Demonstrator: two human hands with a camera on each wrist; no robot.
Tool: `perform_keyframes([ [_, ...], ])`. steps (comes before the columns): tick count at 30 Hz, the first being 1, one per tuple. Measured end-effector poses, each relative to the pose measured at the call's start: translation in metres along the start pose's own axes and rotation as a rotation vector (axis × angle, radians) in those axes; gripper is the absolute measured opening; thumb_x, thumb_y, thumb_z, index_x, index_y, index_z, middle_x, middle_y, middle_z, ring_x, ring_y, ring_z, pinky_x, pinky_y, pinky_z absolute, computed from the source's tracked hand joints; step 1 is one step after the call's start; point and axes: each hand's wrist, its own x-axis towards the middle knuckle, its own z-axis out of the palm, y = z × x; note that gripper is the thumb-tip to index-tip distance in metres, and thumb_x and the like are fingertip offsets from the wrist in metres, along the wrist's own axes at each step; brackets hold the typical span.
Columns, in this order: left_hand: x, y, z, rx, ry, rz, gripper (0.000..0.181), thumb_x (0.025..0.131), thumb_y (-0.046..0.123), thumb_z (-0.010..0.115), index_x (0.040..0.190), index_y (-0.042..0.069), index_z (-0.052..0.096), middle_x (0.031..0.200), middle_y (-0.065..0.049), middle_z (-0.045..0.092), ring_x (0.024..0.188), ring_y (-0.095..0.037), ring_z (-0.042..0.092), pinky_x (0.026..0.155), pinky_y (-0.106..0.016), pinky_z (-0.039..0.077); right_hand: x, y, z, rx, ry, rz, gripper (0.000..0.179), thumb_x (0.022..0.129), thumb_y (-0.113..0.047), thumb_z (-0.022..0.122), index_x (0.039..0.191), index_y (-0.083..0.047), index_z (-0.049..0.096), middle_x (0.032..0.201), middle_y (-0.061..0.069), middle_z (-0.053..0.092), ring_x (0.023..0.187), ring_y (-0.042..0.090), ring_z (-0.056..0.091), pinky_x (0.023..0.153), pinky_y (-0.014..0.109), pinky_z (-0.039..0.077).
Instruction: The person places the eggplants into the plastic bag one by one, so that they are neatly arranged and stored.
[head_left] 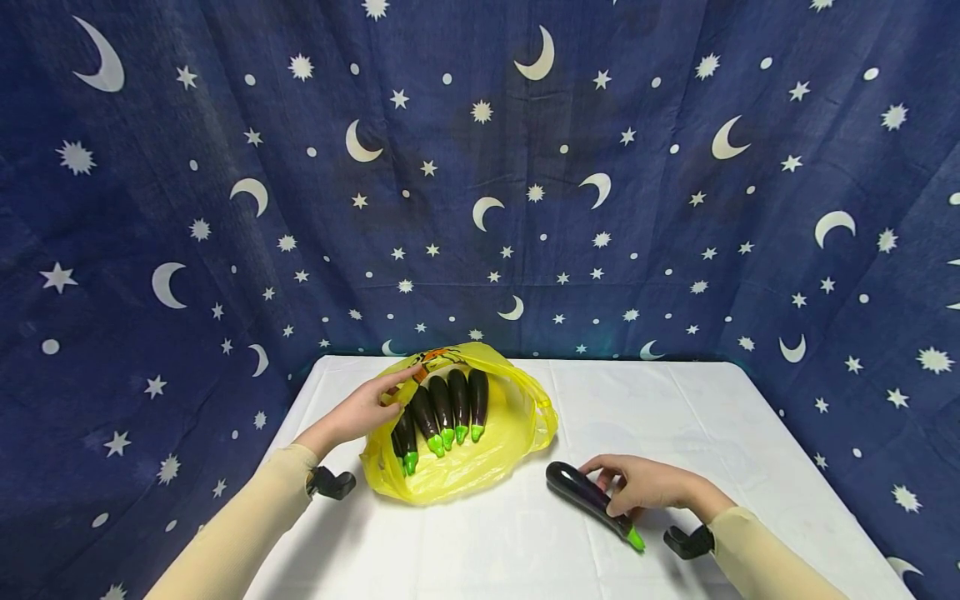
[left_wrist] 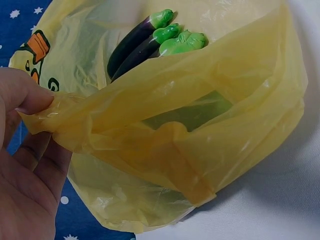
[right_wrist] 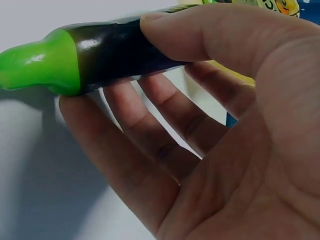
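A yellow plastic bag lies on the table with its mouth facing me. Several dark purple eggplants with bright green stem ends lie side by side inside it, toward its left. My left hand is at the bag's left edge; in the left wrist view its thumb and fingers pinch the thin plastic of the rim. To the right of the bag, my right hand grips another eggplant between thumb and fingers. That eggplant slants with its green end toward me and its rounded end toward the bag.
A white cloth covers the table. Behind and to both sides hangs a dark blue curtain printed with moons and stars. A black wrist camera sits by the right sleeve, and another by the left.
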Motion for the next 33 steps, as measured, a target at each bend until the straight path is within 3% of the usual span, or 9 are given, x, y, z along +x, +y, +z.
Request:
perform_keyframes([
  [20,0.002,-0.003,0.0,0.002,-0.007,-0.013,0.073,0.094,-0.002,0.059,0.159,0.027,0.041,0.156,-0.008,0.044,0.114,-0.027,0.053,0.089,-0.04,0.046,0.002,-0.013,-0.011,0.026,0.001,-0.1,0.065,0.083,-0.004,0.076,0.143,-0.013,0.055,0.117,0.014,0.054,0.075,0.025,0.064,0.066,0.05,0.059],
  [26,0.002,-0.002,-0.001,0.007,-0.009,-0.032,0.074,0.094,-0.002,0.058,0.159,0.029,0.04,0.154,-0.007,0.046,0.109,-0.026,0.053,0.084,-0.036,0.046,0.005,-0.019,-0.012,0.035,-0.002,-0.151,0.065,0.083,-0.002,0.074,0.144,-0.013,0.054,0.117,0.015,0.053,0.071,0.023,0.063,0.067,0.051,0.058],
  [33,0.003,0.001,0.0,-0.002,-0.009,-0.03,0.074,0.094,-0.002,0.058,0.159,0.028,0.041,0.15,-0.008,0.048,0.104,-0.026,0.053,0.078,-0.036,0.046,0.013,-0.031,-0.013,0.039,-0.004,-0.152,0.066,0.083,-0.001,0.073,0.144,-0.015,0.054,0.117,0.016,0.053,0.07,0.024,0.062,0.067,0.05,0.058],
])
